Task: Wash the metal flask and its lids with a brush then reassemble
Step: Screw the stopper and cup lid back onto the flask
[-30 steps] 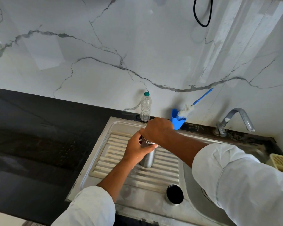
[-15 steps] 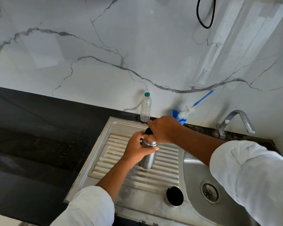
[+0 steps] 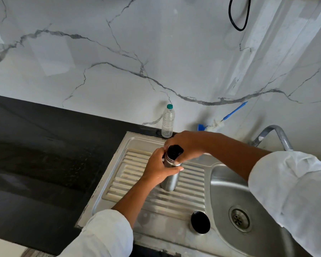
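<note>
Left grip (image 3: 158, 168) wraps the flask (image 3: 170, 183), right grip (image 3: 186, 145) curls over its black lid (image 3: 175, 150), forearms converging.

The left hand (image 3: 158, 168) covers the middle of the flask (image 3: 170, 183); the right hand (image 3: 187, 143) hides the far side of the black lid (image 3: 174, 150). Behind that wrist, what seems a blue holder (image 3: 200, 127) under the brush (image 3: 216, 124) barely shows. The right sleeve (image 3: 295, 191) cuts off the sink basin (image 3: 228, 184).

Probably home kitchen: sink (image 3: 228, 193), tap (image 3: 273, 127).

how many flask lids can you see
2: a black inner lid atop the flask, under the right hand; a cup lid on the drainboard beside the basin. None obviously hidden.
</note>
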`<state>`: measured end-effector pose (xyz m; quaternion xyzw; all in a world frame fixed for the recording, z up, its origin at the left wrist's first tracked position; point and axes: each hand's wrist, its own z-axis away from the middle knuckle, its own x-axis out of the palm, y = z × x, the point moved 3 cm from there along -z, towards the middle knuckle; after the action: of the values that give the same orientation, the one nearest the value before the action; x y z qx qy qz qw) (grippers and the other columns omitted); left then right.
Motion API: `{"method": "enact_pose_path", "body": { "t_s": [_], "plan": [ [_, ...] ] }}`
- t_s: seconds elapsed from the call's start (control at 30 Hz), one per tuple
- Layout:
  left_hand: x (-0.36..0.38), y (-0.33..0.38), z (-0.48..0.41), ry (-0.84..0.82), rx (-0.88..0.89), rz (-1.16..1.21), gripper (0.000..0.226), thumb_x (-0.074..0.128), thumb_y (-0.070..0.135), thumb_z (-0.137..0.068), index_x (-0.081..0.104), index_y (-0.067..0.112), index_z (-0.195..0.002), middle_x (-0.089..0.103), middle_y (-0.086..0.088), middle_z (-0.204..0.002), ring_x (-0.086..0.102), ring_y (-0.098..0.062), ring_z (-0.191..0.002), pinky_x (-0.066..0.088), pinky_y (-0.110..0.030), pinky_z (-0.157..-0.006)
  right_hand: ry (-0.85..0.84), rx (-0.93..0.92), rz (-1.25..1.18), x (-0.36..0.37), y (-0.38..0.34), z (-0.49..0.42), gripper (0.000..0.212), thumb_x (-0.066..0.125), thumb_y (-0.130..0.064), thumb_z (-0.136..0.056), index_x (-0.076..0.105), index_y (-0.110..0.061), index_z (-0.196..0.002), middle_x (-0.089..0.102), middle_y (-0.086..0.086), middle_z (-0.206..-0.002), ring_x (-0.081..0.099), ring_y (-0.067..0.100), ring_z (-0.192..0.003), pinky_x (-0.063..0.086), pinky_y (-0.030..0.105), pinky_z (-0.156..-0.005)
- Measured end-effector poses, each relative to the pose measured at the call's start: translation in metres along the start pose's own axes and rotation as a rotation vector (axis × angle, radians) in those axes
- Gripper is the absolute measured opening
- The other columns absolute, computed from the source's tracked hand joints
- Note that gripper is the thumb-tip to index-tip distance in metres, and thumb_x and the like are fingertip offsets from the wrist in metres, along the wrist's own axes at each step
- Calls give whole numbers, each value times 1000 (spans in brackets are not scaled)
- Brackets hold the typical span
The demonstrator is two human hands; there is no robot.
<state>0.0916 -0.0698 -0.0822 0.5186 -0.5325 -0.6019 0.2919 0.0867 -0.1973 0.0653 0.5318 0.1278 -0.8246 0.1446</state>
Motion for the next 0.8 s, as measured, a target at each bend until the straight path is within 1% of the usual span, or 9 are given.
{"method": "enact_pose_path", "body": {
  "t_s": [0.1,0.2,0.3,0.37,0.43,0.5,0.63,0.7,0.8],
  "plan": [
    [2,-2,0,21,4,14,62,97,39,-59,64,28,-110,66,8,-111,67,-6,-101,58,-30,-89,88,24,121,6,-4,-5,36,62,-47,-94,58,-22,-120,64,0,-101,57,16,-83,52,33,-73],
    [5,-5,1,55,9,22,62,98,38,-57,63,32,-108,66,5,-111,68,-7,-101,58,-31,-89,189,228,143,13,-7,-13,48,46,-63,-95,59,-16,-97,59,1,-79,54,17,-69,41,30,-56],
    [9,-7,1,61,14,32,70,98,42,-56,62,28,-114,66,4,-113,67,-6,-103,57,-31,-89,146,507,-25,19,-5,-17,52,39,-64,-94,62,-17,-89,59,-1,-76,59,18,-76,43,31,-62],
    [8,-6,2,66,19,23,69,98,39,-57,62,27,-115,66,4,-113,67,-5,-102,56,-27,-87,76,557,-141,19,-4,-21,54,38,-65,-95,64,-17,-90,69,0,-76,66,15,-76,53,32,-75],
    [7,-4,2,48,32,18,70,97,38,-59,61,30,-118,66,6,-115,66,-5,-107,56,-27,-89,24,498,-166,16,-4,-18,62,37,-71,-97,64,-16,-88,71,0,-72,70,13,-66,58,31,-81],
    [6,-3,2,32,31,12,68,97,37,-60,61,32,-117,65,6,-115,65,-5,-108,54,-26,-90,41,366,-17,7,-7,-10,64,40,-74,-95,62,-14,-93,68,-1,-76,68,14,-68,57,30,-74],
    [5,-5,1,42,-3,-22,60,99,36,-60,59,30,-105,65,4,-107,66,-4,-96,55,-26,-84,72,42,204,7,-11,-3,43,64,-47,-92,53,-21,-125,58,0,-104,59,20,-92,54,35,-77],
    [6,-5,1,49,-9,-21,62,98,38,-58,59,30,-105,65,4,-108,66,-4,-96,56,-29,-85,83,32,216,10,-11,-4,42,65,-43,-92,54,-20,-125,57,0,-102,59,19,-92,54,34,-77],
    [6,-6,2,66,-13,-19,62,98,38,-58,59,27,-104,64,2,-107,67,-7,-93,59,-35,-84,123,79,234,8,-14,-8,41,60,-47,-95,59,-15,-120,61,1,-95,60,18,-83,42,25,-62]
  ]
}}
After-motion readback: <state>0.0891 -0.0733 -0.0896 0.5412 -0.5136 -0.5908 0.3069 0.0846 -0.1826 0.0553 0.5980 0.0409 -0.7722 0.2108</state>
